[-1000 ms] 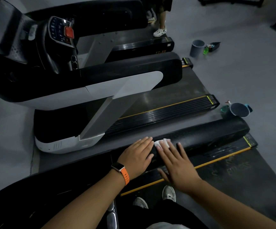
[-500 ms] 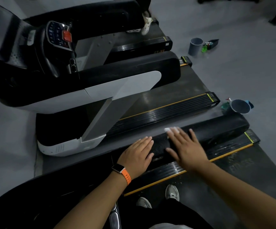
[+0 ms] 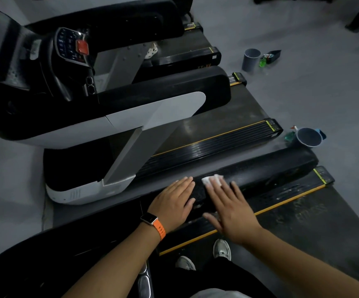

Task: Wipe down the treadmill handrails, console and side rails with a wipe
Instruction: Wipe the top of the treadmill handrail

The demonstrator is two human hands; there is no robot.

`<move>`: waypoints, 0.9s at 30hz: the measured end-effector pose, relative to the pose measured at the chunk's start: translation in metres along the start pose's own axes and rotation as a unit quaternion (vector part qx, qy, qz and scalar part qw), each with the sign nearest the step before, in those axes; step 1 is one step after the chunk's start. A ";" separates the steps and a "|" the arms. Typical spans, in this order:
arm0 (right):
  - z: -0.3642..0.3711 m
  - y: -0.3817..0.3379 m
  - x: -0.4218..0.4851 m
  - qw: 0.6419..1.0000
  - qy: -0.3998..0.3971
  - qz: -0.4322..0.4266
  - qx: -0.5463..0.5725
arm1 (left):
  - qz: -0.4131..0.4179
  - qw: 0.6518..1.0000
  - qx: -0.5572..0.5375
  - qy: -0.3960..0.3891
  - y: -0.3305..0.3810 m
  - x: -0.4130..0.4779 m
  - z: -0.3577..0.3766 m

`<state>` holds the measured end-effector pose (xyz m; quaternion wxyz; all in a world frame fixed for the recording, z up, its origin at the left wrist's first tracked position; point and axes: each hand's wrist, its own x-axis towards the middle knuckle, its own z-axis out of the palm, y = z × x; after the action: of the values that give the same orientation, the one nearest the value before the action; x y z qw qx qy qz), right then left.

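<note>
I stand on a treadmill and look down at its left handrail, a long black padded bar. My right hand lies flat on the bar with straight fingers and presses a white wipe, which shows past the fingertips. Just to its left, my left hand rests flat on the same bar, fingers straight, an orange-strapped watch on the wrist. Below the bar runs the black side rail with a yellow stripe, beside the dark belt.
A second treadmill with a console and a red stop button stands to the left, a third behind it. Two grey cups and spray bottles sit on the grey floor at the right. My shoes are on the belt.
My right hand slid the wipe out along the handrail to the right, then drew it back toward my left hand. The left hand stayed in place.
</note>
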<state>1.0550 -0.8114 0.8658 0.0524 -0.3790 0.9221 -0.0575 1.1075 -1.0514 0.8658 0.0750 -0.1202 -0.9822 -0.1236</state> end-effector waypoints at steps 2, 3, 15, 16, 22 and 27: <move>-0.001 0.009 -0.006 0.999 0.005 -0.038 -0.029 | -0.001 1.000 0.003 0.002 0.000 0.000 -0.001; -0.002 0.019 -0.009 0.999 0.007 -0.024 -0.032 | -0.001 1.000 0.005 0.004 0.000 0.000 -0.001; 0.002 0.045 -0.029 0.998 0.033 -0.014 -0.052 | 0.002 1.000 0.008 -0.012 0.000 0.002 0.001; 0.001 0.053 -0.032 0.998 0.031 0.006 -0.053 | 0.002 1.000 0.008 -0.016 0.000 0.003 0.002; 0.008 0.030 -0.024 0.998 0.041 -0.007 -0.041 | 0.009 0.999 0.006 -0.031 0.014 0.023 0.004; 0.006 0.066 -0.033 0.998 0.037 -0.006 -0.049 | 0.024 0.998 0.004 -0.049 0.027 0.043 0.009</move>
<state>1.0339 -0.7420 0.8520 -0.0008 -0.3846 0.9227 -0.0261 1.0723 -1.0141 0.8712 0.0300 -0.1498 -0.9819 -0.1118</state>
